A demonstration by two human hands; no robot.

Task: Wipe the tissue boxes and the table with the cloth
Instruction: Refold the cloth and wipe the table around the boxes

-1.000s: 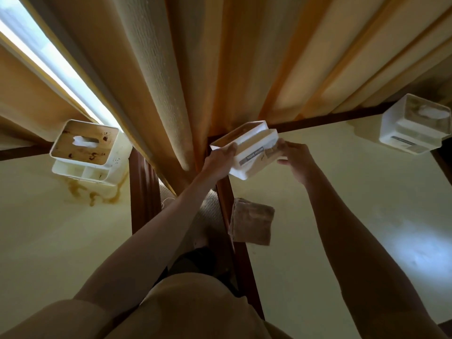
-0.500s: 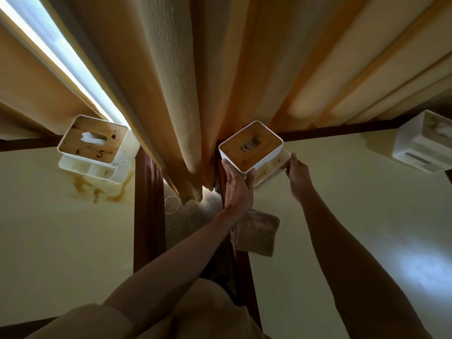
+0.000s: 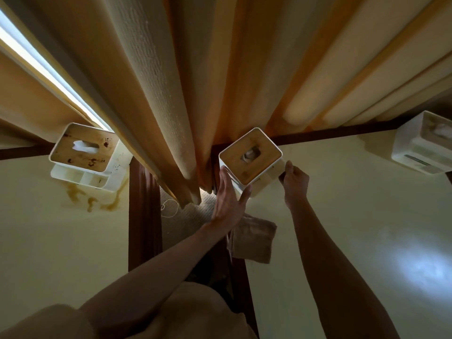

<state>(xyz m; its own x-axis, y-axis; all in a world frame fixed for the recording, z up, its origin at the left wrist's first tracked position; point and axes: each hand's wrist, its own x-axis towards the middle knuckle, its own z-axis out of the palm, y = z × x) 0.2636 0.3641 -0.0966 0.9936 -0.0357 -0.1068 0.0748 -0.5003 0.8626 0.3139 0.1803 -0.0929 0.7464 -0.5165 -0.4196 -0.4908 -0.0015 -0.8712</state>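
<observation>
Wood-topped and white-sided, the middle tissue box stands upright at the far corner of a cream table, just in front of the long beige curtains. A person's left hand lies against the box's near-left side with fingers straight and spread, thumb touching the near corner. Their right hand is at the box's right side, fingers curled and pinching the low tray edge there. A tissue shows in the slot on the box's lid.

Near the box, toward the person, a folded brown cloth lies on the table's edge, partly overhanging the dark wooden trim. Well to the box's left, on a second cream table, sits a stained tissue box with dark spots on its wooden lid and a brown spill spread on the tabletop just beside it. Well to the right of the middle box, a third tissue box rests at the far edge of the same table.
</observation>
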